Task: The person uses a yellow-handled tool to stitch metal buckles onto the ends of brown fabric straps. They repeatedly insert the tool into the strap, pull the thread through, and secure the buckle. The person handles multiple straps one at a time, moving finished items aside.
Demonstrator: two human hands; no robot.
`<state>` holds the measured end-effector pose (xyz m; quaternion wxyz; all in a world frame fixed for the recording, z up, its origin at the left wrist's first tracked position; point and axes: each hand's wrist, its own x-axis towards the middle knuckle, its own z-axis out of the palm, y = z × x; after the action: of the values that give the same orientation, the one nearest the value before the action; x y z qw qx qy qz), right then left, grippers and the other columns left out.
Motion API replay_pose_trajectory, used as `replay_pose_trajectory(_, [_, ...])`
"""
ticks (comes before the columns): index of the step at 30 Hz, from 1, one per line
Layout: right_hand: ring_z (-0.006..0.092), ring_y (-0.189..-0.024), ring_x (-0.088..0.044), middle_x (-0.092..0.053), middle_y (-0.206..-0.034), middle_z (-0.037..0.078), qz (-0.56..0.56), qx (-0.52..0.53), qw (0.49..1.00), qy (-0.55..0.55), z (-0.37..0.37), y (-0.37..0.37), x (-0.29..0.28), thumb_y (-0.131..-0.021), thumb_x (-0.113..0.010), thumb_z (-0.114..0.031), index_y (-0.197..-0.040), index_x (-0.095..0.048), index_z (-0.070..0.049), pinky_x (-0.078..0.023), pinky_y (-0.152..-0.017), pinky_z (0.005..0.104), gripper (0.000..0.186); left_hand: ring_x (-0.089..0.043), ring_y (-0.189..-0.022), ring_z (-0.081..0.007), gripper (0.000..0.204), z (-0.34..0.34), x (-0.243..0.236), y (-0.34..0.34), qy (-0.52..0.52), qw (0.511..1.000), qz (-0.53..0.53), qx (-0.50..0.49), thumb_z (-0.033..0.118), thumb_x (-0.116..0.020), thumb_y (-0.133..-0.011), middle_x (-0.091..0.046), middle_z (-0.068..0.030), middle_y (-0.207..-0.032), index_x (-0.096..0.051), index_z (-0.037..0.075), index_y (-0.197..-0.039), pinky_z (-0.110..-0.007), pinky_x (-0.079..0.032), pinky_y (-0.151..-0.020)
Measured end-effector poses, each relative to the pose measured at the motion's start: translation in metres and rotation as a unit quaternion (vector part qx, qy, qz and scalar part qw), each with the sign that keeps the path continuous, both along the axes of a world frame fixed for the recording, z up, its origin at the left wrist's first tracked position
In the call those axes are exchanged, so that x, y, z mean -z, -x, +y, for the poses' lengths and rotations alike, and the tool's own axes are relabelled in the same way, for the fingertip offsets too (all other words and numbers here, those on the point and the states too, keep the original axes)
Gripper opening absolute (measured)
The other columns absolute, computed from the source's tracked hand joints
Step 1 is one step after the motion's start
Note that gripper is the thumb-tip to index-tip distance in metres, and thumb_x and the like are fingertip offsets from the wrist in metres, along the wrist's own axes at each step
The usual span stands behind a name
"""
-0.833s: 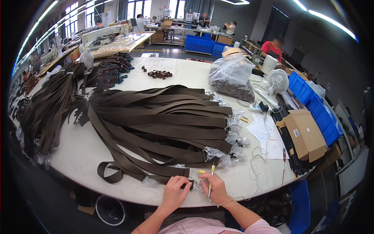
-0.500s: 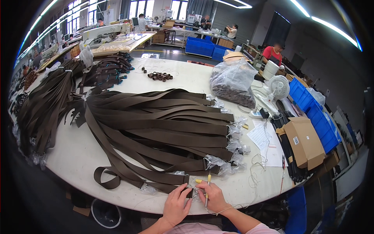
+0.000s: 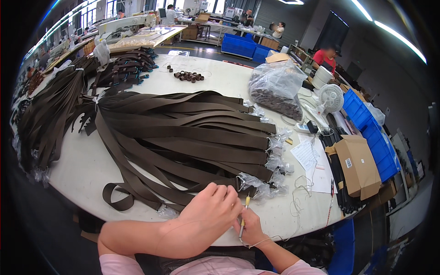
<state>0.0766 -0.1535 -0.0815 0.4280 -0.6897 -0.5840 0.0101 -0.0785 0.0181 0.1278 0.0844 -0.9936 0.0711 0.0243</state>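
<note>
Straps [image 3: 192,137]: fanned across the middle of the table [image 3: 82,169].
Left hand [image 3: 216,207]: over the table's near side, fingers curled; cannot tell whether they grip anything.
Right hand [image 3: 253,229]: at the table's near side, closed around the tool [image 3: 248,201].

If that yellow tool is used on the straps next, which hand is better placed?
Probably the right hand: it holds the tool, with one end pointing toward the straps. The left hand is close by, but what it holds is hidden.
</note>
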Motion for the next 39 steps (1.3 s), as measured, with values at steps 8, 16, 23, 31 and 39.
replay_pose_trajectory(8, [0.0359, -0.105, -0.076, -0.076, -0.113, 0.019, 0.039, 0.026, 0.998, -0.034, 0.012, 0.006, -0.007, -0.09, -0.076, 0.006, -0.115, -0.069, -0.004, -0.059, -0.091, 0.0397, 0.028, -0.063, -0.116, -0.0352, 0.048, -0.065, -0.054, -0.027, -0.228, 0.953, -0.191, 0.052, 0.02, -0.071, -0.087, -0.068, -0.0198, -0.13, -0.07, -0.006, -0.127, -0.054, -0.051, -0.1])
replay_pose_trajectory(16, [0.0349, -0.1, -0.075, -0.076, -0.11, 0.018, 0.042, 0.036, 0.998, -0.032, -0.004, -0.001, 0.018, -0.09, -0.075, 0.005, -0.114, -0.067, -0.006, -0.059, -0.088, 0.0408, 0.028, -0.063, -0.117, -0.036, 0.05, -0.087, -0.025, -0.037, -0.175, 0.961, -0.197, 0.088, 0.023, -0.071, -0.087, -0.068, -0.0202, -0.13, -0.069, -0.006, -0.128, -0.056, -0.051, -0.1])
replay_pose_trajectory(23, [0.0379, -0.101, -0.074, -0.076, -0.108, 0.018, 0.038, 0.011, 0.999, -0.026, 0.007, 0.006, 0.013, -0.088, -0.076, 0.005, -0.114, -0.066, -0.005, -0.059, -0.089, 0.0423, 0.03, -0.063, -0.117, -0.0366, 0.052, -0.084, -0.02, -0.033, -0.153, 0.968, -0.181, 0.08, 0.026, -0.071, -0.087, -0.068, -0.0204, -0.131, -0.069, -0.006, -0.128, -0.058, -0.05, -0.1])
replay_pose_trajectory(31, [0.0332, -0.101, -0.075, -0.075, -0.112, 0.016, 0.041, 0.068, 0.996, -0.042, -0.004, 0.008, -0.001, -0.089, -0.076, 0.005, -0.114, -0.069, -0.007, -0.058, -0.092, 0.0388, 0.028, -0.063, -0.117, -0.0374, 0.054, -0.086, -0.011, -0.051, -0.138, 0.97, -0.165, 0.114, 0.029, -0.071, -0.087, -0.068, -0.0208, -0.131, -0.069, -0.005, -0.129, -0.061, -0.049, -0.1])
replay_pose_trajectory(39, [0.0248, -0.117, -0.066, -0.072, -0.12, 0.009, -0.027, 0.084, 0.991, 0.098, -0.002, 0.013, -0.032, -0.092, -0.076, -0.004, -0.134, -0.064, -0.001, -0.053, -0.1, 0.0362, 0.044, -0.063, -0.118, -0.0382, 0.057, -0.091, 0.0, -0.049, -0.143, 0.973, -0.151, 0.102, 0.032, -0.07, -0.087, -0.068, -0.0211, -0.131, -0.069, -0.005, -0.129, -0.063, -0.049, -0.1])
